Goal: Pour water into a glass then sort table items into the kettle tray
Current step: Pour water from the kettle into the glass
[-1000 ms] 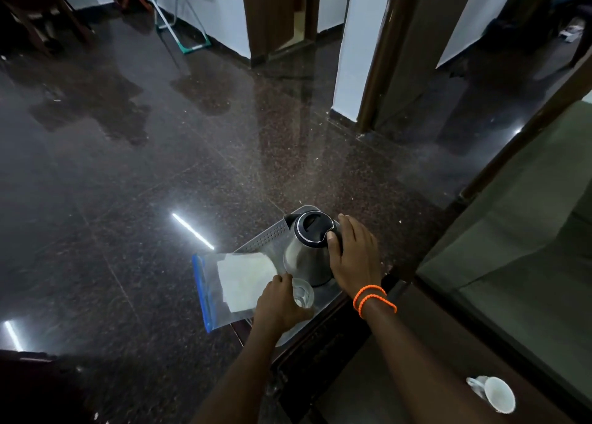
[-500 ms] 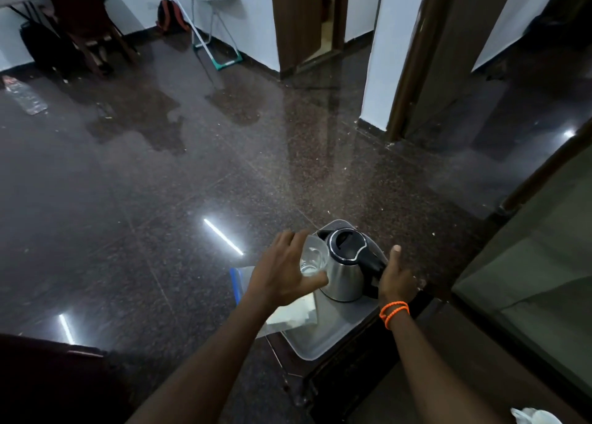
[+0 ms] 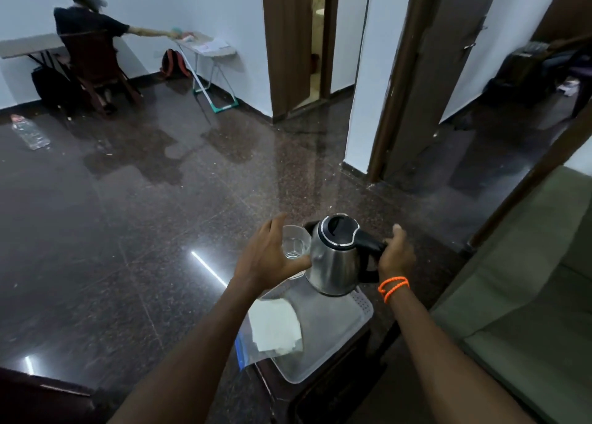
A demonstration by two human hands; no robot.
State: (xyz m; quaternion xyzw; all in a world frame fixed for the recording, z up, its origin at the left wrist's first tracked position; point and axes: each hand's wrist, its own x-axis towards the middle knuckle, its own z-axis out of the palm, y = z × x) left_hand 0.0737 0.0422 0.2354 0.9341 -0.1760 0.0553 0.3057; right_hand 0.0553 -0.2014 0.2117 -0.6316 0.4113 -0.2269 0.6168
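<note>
My left hand holds a clear drinking glass raised above the table. My right hand, with an orange band at the wrist, grips the black handle of a steel kettle. The kettle is lifted off the grey kettle tray and tilted, with its spout next to the rim of the glass. A white folded napkin in a clear zip bag with a blue strip lies on the tray's left side and hangs over its edge.
The tray rests on a small dark wooden table. A green sofa is to the right. Dark polished floor spreads ahead. A person sits at a desk far left. A plastic bottle lies on the floor.
My left hand lifted the glass off the tray and up. My right hand moved from the kettle's lid to its handle, then raised and tilted the kettle toward the glass.
</note>
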